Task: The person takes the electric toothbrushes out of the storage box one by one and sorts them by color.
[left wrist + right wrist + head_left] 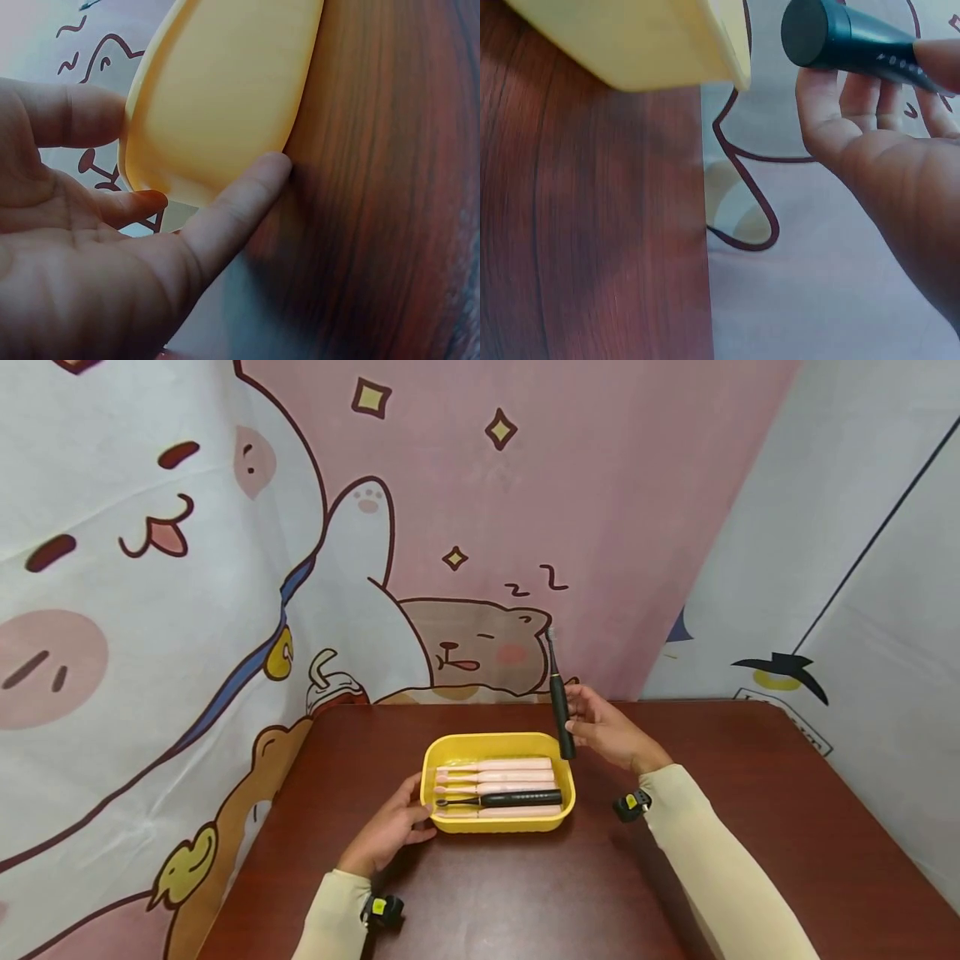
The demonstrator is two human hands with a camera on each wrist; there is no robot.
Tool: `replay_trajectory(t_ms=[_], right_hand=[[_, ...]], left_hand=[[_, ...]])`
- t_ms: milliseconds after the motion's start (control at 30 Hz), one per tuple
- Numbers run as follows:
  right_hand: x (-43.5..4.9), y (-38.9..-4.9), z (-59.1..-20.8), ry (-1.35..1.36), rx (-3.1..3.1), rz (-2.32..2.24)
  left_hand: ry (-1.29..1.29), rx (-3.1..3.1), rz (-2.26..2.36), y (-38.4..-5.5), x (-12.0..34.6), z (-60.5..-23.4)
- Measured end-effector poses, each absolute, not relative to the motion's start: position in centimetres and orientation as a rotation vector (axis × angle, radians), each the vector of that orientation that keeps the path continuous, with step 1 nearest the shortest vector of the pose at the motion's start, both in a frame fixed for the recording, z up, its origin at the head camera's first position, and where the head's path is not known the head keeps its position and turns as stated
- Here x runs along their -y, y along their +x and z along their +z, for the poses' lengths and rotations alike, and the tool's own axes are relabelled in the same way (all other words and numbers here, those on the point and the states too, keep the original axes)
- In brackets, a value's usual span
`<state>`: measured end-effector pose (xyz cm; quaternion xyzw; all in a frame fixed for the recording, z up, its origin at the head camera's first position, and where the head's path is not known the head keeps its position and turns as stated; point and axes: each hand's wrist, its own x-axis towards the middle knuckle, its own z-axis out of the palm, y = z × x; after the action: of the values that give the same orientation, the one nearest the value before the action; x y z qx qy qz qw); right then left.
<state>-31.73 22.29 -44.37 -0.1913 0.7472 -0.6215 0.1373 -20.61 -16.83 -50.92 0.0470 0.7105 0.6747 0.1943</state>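
A black electric toothbrush (561, 714) is held nearly upright by my right hand (611, 731), thumb and fingers on its handle, brush head at the top. Its lower end is beside the far right corner of a yellow basket (495, 827). In the right wrist view the round base of the black toothbrush (806, 34) is above the fingers. Inside the basket lie several pink electric toothbrushes (517, 765) and another black toothbrush (521, 798), side by side. At the basket's left end, my left hand (390, 827) touches the wall with extended fingers and thumb (240, 210).
The basket stands on a dark red-brown wooden table (525, 902). Behind and to the left hangs a cartoon-printed cloth (600, 527), close to the table's far edge. A dark wrist device (632, 806) is at the right wrist, and another (382, 910) at the left.
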Motion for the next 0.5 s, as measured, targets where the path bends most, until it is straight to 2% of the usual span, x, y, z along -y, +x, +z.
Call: replay_trajectory(t_ms=[500], right_hand=[[-26.8, -31.6, -45.1, -0.517, -2.415, -1.757]], left_hand=[[0.134, -1.958, 1.908, -20.6, 16.9, -50.9]])
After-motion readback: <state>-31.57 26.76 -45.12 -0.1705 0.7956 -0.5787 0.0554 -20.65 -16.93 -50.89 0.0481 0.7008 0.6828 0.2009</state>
